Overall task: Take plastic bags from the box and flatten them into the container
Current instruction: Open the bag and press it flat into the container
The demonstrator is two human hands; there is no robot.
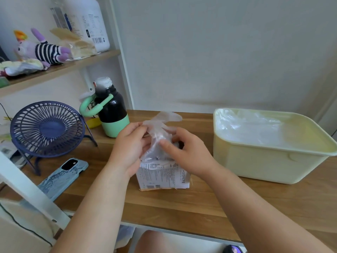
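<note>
Here, both hands are holding a clear plastic bag (161, 127) over the printed box (162, 177): left hand (130, 145) pinching its top, right hand (189, 152) gripping lower, near the cream container (255, 161).

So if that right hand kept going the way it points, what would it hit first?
The right hand points left and grips the plastic bag; just past it, probably the left hand, though depth is hard to judge.

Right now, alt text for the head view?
The left hand and right hand grip a clear crumpled plastic bag rising from a white printed box on a wooden desk. A pale yellow plastic container holding clear plastic stands beside it.
</note>
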